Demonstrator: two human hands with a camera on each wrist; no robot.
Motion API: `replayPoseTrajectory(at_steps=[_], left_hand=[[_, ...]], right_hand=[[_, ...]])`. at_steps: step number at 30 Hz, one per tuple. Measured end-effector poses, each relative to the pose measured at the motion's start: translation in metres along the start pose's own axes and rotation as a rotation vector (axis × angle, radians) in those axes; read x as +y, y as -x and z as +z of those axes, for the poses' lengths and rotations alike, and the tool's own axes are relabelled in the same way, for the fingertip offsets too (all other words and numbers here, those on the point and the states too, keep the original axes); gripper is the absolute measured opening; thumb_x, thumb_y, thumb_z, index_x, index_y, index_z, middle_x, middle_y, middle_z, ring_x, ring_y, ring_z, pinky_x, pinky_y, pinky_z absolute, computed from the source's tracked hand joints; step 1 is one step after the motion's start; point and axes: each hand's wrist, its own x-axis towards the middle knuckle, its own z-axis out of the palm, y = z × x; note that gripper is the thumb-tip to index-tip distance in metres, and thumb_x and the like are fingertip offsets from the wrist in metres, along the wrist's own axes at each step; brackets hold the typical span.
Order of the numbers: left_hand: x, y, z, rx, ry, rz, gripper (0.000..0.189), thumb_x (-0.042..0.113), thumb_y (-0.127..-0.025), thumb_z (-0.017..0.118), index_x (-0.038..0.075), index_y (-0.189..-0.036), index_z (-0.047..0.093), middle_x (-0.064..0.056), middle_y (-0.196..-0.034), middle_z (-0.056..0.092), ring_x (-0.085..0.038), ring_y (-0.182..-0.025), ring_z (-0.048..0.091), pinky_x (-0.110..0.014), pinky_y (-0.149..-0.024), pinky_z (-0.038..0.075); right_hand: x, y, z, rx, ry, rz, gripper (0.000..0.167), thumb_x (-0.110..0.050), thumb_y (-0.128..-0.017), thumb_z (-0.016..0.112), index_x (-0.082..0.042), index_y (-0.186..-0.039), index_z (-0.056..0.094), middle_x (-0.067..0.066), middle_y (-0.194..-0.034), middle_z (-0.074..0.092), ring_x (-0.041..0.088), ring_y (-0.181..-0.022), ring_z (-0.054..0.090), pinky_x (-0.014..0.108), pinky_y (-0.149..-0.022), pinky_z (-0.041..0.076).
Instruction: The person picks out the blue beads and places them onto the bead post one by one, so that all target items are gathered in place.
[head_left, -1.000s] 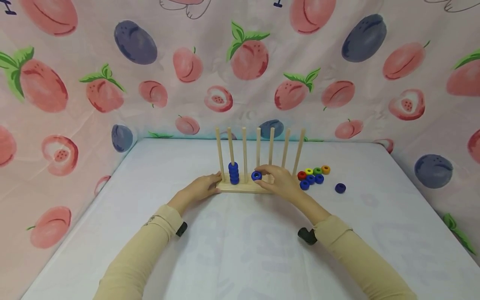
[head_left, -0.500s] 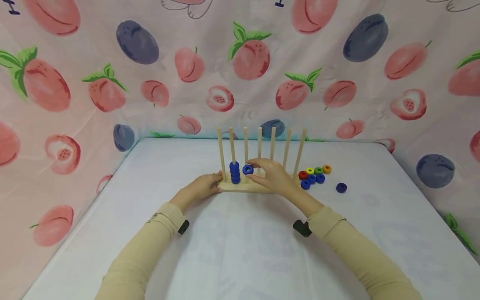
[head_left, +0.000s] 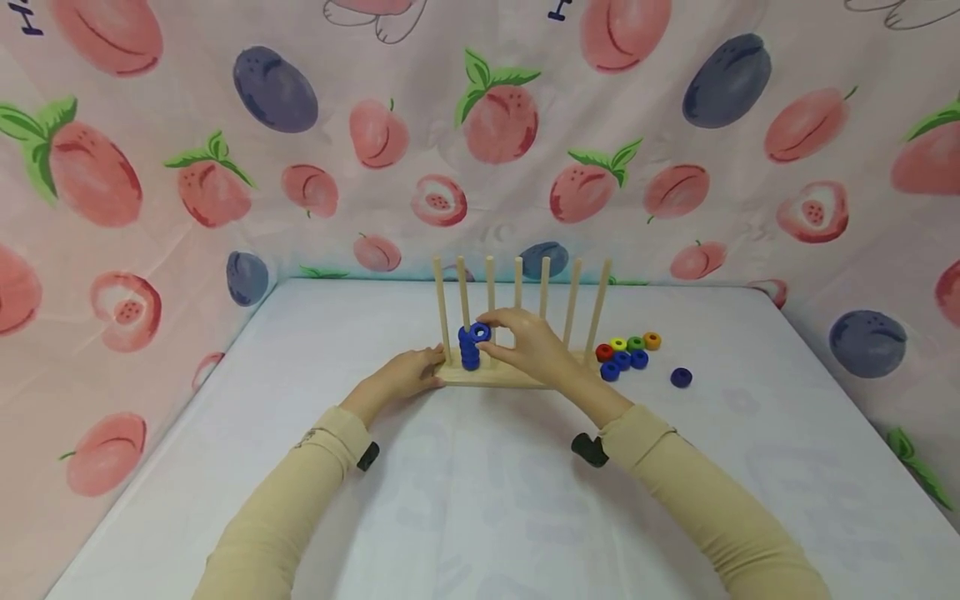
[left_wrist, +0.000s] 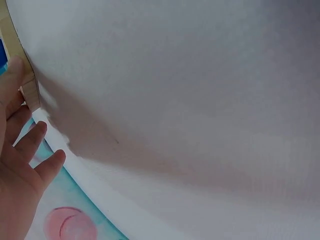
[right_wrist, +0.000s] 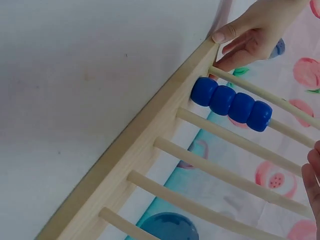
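Observation:
A wooden peg stand [head_left: 498, 377] with a row of several upright pegs stands on the white table. Its second peg from the left carries a stack of several blue beads [right_wrist: 230, 103]. My left hand [head_left: 405, 373] grips the stand's left end, thumb in front and fingers behind, as the right wrist view shows. Between thumb and fingertips my right hand [head_left: 532, 346] pinches a blue bead [head_left: 480, 332], its hole facing the head camera. That bead overlaps the top of the stack in the head view. Only the right fingertips [right_wrist: 312, 180] enter the right wrist view.
Right of the stand lie loose beads: one red [head_left: 604, 352], one yellow [head_left: 618, 343], one green [head_left: 636, 342], one orange [head_left: 652, 340] and several blue [head_left: 622, 361]. A dark purple bead [head_left: 681, 377] sits apart. A fruit-print curtain [head_left: 495, 200] hangs behind the table.
My right hand has moved left and slightly up with the blue bead, from near the middle pegs to the second peg. The left hand has stayed at the stand's end.

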Motion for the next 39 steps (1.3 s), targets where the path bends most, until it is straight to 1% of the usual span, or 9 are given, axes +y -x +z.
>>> replayPoseTrajectory(at_steps=[7, 15, 16, 19, 24, 26, 31, 34, 39], left_hand=[[0.000, -0.001, 0.002, 0.002, -0.017, -0.011, 0.051, 0.026, -0.093, 0.059, -0.001, -0.135, 0.048, -0.017, -0.147, 0.038, -0.040, -0.133, 0.040, -0.049, -0.112, 0.032], [-0.004, -0.002, 0.004, 0.006, 0.017, -0.009, 0.052, 0.027, -0.093, 0.060, 0.000, -0.135, 0.047, -0.018, -0.147, 0.037, -0.041, -0.132, 0.040, -0.050, -0.112, 0.031], [-0.007, -0.002, 0.006, 0.024, 0.004, 0.011, 0.053, 0.032, -0.093, 0.059, 0.001, -0.135, 0.049, -0.017, -0.146, 0.039, -0.042, -0.130, 0.042, -0.050, -0.110, 0.035], [-0.008, -0.003, 0.007, 0.023, -0.011, 0.013, 0.055, 0.035, -0.093, 0.057, 0.001, -0.135, 0.048, -0.017, -0.147, 0.039, -0.042, -0.128, 0.044, -0.051, -0.109, 0.036], [-0.003, -0.002, 0.005, 0.010, 0.006, -0.031, 0.053, 0.025, -0.094, 0.059, -0.002, -0.137, 0.045, -0.017, -0.148, 0.035, -0.041, -0.132, 0.040, -0.050, -0.112, 0.032], [-0.001, -0.001, 0.005, 0.015, -0.005, -0.032, 0.052, 0.023, -0.093, 0.059, -0.003, -0.136, 0.045, -0.017, -0.148, 0.035, -0.041, -0.131, 0.041, -0.050, -0.112, 0.032], [0.000, 0.001, 0.003, 0.019, -0.029, -0.023, 0.053, 0.025, -0.093, 0.058, -0.002, -0.137, 0.044, -0.017, -0.148, 0.035, -0.040, -0.130, 0.042, -0.049, -0.112, 0.033], [0.001, 0.003, 0.002, 0.017, -0.019, -0.026, 0.054, 0.025, -0.093, 0.058, -0.002, -0.137, 0.044, -0.017, -0.149, 0.035, -0.040, -0.131, 0.042, -0.050, -0.112, 0.032], [0.002, 0.004, 0.002, 0.009, -0.003, -0.032, 0.054, 0.025, -0.094, 0.057, -0.001, -0.139, 0.042, -0.016, -0.149, 0.034, -0.040, -0.132, 0.041, -0.050, -0.112, 0.031]], right_hand=[[0.000, -0.008, -0.004, 0.046, -0.020, -0.083, 0.034, -0.012, -0.080, 0.075, 0.002, -0.109, 0.065, 0.013, -0.105, 0.068, 0.024, -0.097, 0.065, 0.034, -0.086, 0.056], [-0.004, -0.013, -0.009, 0.041, -0.038, -0.075, 0.034, -0.013, -0.081, 0.074, 0.001, -0.111, 0.065, 0.012, -0.105, 0.068, 0.023, -0.098, 0.066, 0.033, -0.086, 0.056], [-0.004, -0.014, -0.009, 0.047, -0.038, -0.079, 0.034, -0.012, -0.081, 0.074, 0.001, -0.111, 0.065, 0.013, -0.106, 0.068, 0.023, -0.099, 0.066, 0.033, -0.086, 0.056], [-0.007, -0.018, -0.010, 0.073, -0.033, -0.095, 0.034, -0.010, -0.081, 0.074, 0.002, -0.111, 0.065, 0.014, -0.108, 0.068, 0.025, -0.100, 0.066, 0.034, -0.087, 0.056], [-0.012, -0.023, -0.014, 0.092, -0.017, -0.103, 0.036, -0.010, -0.081, 0.073, 0.003, -0.114, 0.064, 0.015, -0.112, 0.068, 0.027, -0.106, 0.064, 0.035, -0.092, 0.054], [-0.015, -0.025, -0.017, 0.093, -0.010, -0.094, 0.037, -0.011, -0.082, 0.073, 0.002, -0.115, 0.063, 0.015, -0.114, 0.067, 0.028, -0.109, 0.063, 0.036, -0.094, 0.053], [-0.018, -0.031, -0.022, 0.124, -0.016, -0.086, 0.037, -0.009, -0.082, 0.073, 0.001, -0.116, 0.063, 0.016, -0.116, 0.066, 0.031, -0.113, 0.060, 0.039, -0.098, 0.050], [-0.019, -0.037, -0.025, 0.157, -0.025, -0.110, 0.036, -0.008, -0.081, 0.072, 0.001, -0.115, 0.064, 0.015, -0.116, 0.067, 0.032, -0.114, 0.060, 0.043, -0.103, 0.046], [-0.020, -0.045, -0.027, 0.194, -0.022, -0.152, 0.036, -0.006, -0.082, 0.072, 0.002, -0.115, 0.064, 0.014, -0.114, 0.067, 0.029, -0.112, 0.061, 0.041, -0.103, 0.046]])
